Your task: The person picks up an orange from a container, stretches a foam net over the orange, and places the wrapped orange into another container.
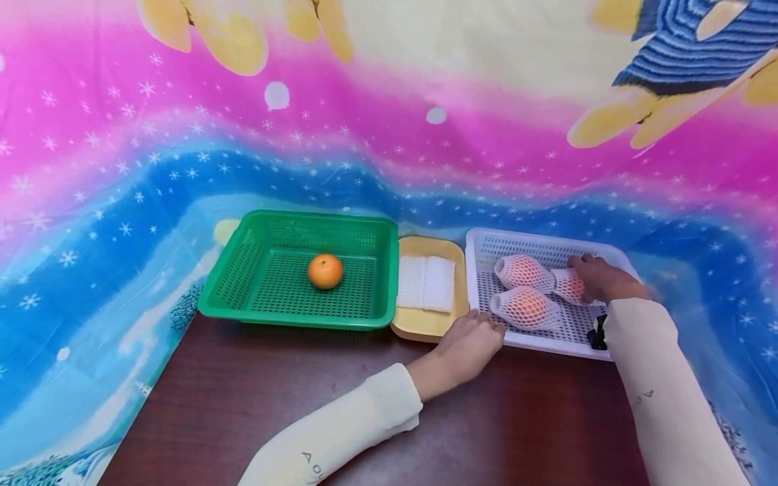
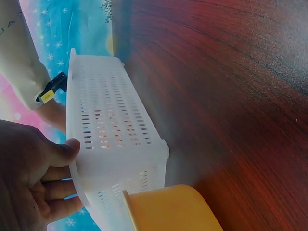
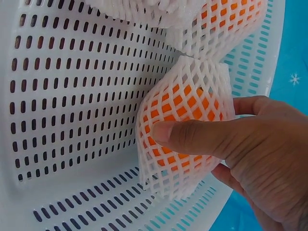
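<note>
In the right half of the head view is a white perforated plastic basket (image 1: 547,343) with three oranges in white foam net sleeves. My right hand (image 1: 604,278) grips the rightmost netted orange (image 1: 568,287); in the right wrist view the thumb lies across the net of this orange (image 3: 180,130). Two more, a rear netted orange (image 1: 525,271) and a front netted orange (image 1: 524,308), lie left of it. My left hand (image 1: 468,347) holds the basket's near left corner. In the left wrist view its thumb (image 2: 70,148) is on the rim's outside, with the fingers behind the rim.
Left of the white basket stands a yellow tray (image 1: 422,327) with flat white foam nets (image 1: 425,282). Beyond it, a green basket (image 1: 304,317) contains one bare orange (image 1: 325,271). All stand on a dark wooden table (image 1: 292,378), with a patterned cloth (image 1: 365,135) behind.
</note>
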Tool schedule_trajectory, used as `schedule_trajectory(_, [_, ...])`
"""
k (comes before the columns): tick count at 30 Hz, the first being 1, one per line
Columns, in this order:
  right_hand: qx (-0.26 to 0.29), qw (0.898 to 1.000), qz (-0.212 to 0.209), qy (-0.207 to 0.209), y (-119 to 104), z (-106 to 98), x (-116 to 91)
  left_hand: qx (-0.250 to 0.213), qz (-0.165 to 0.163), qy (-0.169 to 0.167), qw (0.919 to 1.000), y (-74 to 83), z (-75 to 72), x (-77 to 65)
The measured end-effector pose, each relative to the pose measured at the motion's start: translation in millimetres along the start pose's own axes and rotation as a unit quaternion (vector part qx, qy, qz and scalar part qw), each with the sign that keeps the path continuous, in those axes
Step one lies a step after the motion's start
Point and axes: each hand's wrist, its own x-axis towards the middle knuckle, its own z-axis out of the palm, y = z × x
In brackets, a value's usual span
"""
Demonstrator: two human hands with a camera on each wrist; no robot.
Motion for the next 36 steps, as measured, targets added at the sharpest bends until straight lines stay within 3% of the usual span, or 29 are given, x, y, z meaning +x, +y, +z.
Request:
schedule_trajectory(10, [0.027, 1.000, -0.002, -0.003, 4, 3, 1, -0.004, 0.001, 0.004, 1.0000, 0.0, 1.9, -0.9])
schedule_trajectory(16, [0.014, 1.000, -0.002, 0.006, 2, 2, 1, -0.049, -0.001, -0.011, 0.9987, -3.3, 1.9, -4.4])
schedule_trajectory(21, [0.017, 1.000, -0.008, 0.006, -12, -5, -2, -0.093, 0.004, 0.016, 0.9955, -8.7, -0.4, -15.7])
schedule_trajectory(24, [0.005, 1.000, -0.025, 0.012, -24, -9, -1, -0.104, 0.001, 0.021, 0.9944, -12.4, -6.7, -28.6])
schedule_trajectory(29, [-0.037, 0.997, -0.057, 0.042, -50, -14, 2, -0.133, -0.042, 0.025, 0.9899, -22.8, -23.6, -61.3])
schedule_trajectory(36, [-0.039, 0.990, -0.084, 0.105, -93, -15, -5, -0.137, -0.113, 0.103, 0.9786, -52.4, -32.8, -119.1])
